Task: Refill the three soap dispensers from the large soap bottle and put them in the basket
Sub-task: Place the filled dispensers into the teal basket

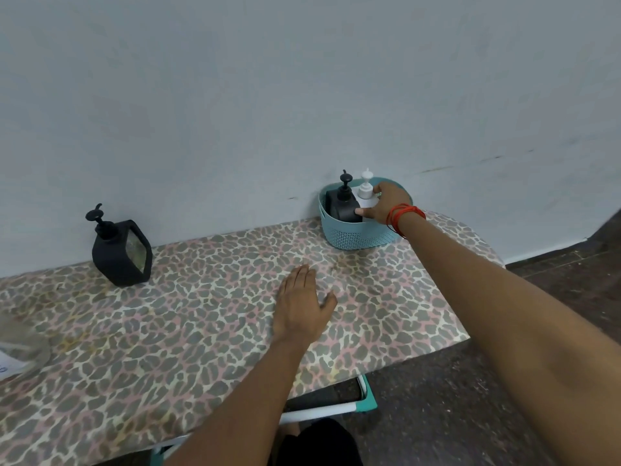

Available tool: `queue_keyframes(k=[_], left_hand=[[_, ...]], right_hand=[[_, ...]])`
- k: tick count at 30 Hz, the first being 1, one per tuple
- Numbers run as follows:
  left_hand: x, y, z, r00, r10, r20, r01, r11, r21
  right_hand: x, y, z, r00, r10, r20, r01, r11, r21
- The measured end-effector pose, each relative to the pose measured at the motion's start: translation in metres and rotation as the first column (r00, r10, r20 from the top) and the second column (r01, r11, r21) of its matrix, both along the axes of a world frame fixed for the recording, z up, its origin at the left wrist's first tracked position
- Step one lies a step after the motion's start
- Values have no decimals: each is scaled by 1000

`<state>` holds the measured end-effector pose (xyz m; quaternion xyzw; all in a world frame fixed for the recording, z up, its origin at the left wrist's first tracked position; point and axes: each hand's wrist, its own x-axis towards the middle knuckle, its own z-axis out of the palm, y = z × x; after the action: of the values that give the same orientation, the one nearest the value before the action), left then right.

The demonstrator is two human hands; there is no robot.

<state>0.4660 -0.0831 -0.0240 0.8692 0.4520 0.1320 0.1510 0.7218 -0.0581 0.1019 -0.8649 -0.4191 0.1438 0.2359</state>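
Note:
A teal perforated basket [349,235] stands at the table's far right against the wall. Inside it are a black pump dispenser [341,205] and a white pump dispenser [365,191], both upright. My right hand [384,205], red threads on its wrist, grips the white dispenser's body in the basket. A second black dispenser [119,252] with a clear side panel stands at the far left near the wall. My left hand [302,301] rests flat on the leopard-print table [168,331], fingers straight. A blurred clear bottle [20,348], perhaps the large soap bottle, shows at the left edge.
The pale wall runs right behind the table. Dark floor lies to the right and below the table's front edge. A white and teal frame bar [336,408] shows under the table near my body.

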Motion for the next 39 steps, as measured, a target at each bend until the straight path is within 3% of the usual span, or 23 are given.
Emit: queue_keyframes(k=[6, 8, 11, 15, 18, 22, 27, 32, 39], left_hand=[[-1, 0, 3, 1000, -14, 3, 14, 999, -29], [-2, 0, 4, 999, -30, 13, 30, 998, -62], [-12, 3, 7, 997, -63, 45, 68, 992, -104], [-60, 9, 11, 999, -34, 23, 36, 995, -94], [-122, 21, 12, 998, 55, 10, -54, 995, -84], [-210, 37, 20, 987, 160, 0, -159, 986, -57], [-295, 47, 18, 963, 268, 16, -267, 962, -55], [-316, 47, 12, 948, 303, 94, -301, 953, -36], [-313, 50, 5, 937, 334, 103, -333, 942, -30]], right_hand=[[-15, -1, 14, 1000, -17, -9, 16, 997, -74], [-28, -9, 19, 994, -95, -52, 97, 995, 32], [-51, -27, 20, 970, -217, -112, 242, 914, 326], [-90, -39, 20, 978, -180, -101, 207, 870, 448], [-130, -32, 27, 990, -88, -112, 128, 898, 421], [-200, -1, 32, 986, 91, -140, -51, 962, 267], [-300, 46, 35, 954, 252, -163, -237, 965, 110], [-374, 89, 31, 923, 315, -223, -324, 946, -2], [-430, 142, 32, 890, 371, -264, -380, 925, 20]])
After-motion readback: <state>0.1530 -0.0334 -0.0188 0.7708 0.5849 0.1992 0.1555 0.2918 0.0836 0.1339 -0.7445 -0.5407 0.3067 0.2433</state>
